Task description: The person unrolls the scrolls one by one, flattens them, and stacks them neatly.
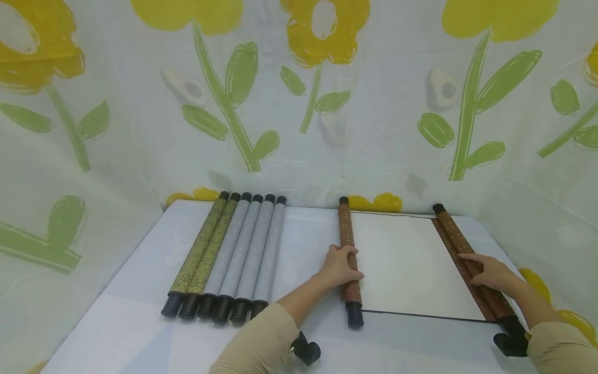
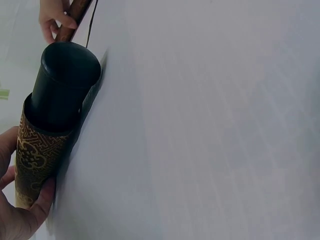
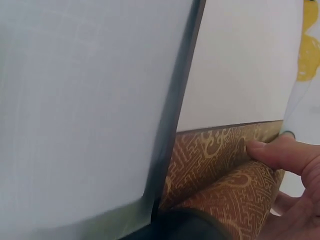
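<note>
A hanging scroll lies partly unrolled on the right half of the table, its blank white sheet stretched between two brown patterned rolls with black end knobs. My left hand grips the left roll around its middle, fingers over the far side. On the right roll, my right hand holds with thumb and fingers. In the right wrist view the thumb of the right hand lies against the brown patterned border beside the roll. The left wrist view shows the left roll's black knob up close.
Several rolled scrolls lie side by side to the left: two olive-green ones and pale grey ones, all with black ends. Behind the white table hangs a curtain printed with yellow flowers. Black wrist devices show by the sleeves.
</note>
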Available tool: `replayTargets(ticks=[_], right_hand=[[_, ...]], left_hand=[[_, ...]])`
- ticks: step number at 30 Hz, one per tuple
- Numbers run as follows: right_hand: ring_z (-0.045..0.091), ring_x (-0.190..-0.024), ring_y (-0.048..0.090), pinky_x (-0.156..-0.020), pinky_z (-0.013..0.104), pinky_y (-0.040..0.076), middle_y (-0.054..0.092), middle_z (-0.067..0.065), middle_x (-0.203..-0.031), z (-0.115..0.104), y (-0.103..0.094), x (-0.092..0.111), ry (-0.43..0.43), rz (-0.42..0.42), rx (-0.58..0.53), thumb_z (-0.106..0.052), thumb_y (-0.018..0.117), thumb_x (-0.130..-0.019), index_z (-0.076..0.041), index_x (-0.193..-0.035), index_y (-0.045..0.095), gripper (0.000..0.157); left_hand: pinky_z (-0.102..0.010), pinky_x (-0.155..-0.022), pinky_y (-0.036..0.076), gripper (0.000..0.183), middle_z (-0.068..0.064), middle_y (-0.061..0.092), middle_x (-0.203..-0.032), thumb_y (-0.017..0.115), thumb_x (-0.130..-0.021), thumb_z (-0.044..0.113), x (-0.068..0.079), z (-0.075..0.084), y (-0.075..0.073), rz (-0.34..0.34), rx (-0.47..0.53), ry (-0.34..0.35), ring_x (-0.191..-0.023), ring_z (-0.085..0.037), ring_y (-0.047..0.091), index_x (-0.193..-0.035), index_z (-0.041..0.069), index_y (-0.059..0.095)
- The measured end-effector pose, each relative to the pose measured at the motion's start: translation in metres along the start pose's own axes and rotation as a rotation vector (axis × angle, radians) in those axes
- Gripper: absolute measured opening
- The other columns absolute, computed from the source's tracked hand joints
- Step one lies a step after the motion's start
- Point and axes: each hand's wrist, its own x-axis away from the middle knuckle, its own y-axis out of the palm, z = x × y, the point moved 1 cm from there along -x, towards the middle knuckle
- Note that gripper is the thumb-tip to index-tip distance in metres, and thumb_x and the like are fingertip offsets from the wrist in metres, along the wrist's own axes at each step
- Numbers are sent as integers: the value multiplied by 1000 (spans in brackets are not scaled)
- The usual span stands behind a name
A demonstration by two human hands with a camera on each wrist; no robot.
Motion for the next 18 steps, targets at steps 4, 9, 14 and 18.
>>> replayTargets(ticks=[4,9,14,18], right_hand=[[66,-114,28,-83,68,40,21,51,-131,6,-4,1,4,8,-2,2,59,-74,14,-134,34,67],[62,-109,33,-79,61,44,21,52,-130,15,-7,1,5,29,-8,5,57,-72,15,-134,33,67],[55,-100,38,-72,50,44,21,52,-128,25,-11,1,21,31,2,5,56,-72,15,-133,32,67],[56,-101,39,-73,51,43,23,52,-127,34,-14,2,2,36,10,5,55,-71,15,-133,32,67]], left_hand=[[-33,-70,51,59,-18,43,-116,82,-70,23,-2,4,6,-2,11,1,-98,-24,50,-123,14,58],[-34,-75,51,58,-18,45,-121,81,-72,25,-2,12,12,-7,16,-2,-102,-25,51,-124,14,58],[-34,-79,51,55,-18,46,-124,79,-76,25,-2,20,17,-10,36,-10,-107,-26,51,-125,13,58],[-33,-79,51,53,-17,47,-124,78,-77,24,-2,24,21,-16,52,-8,-108,-25,51,-126,13,58]])
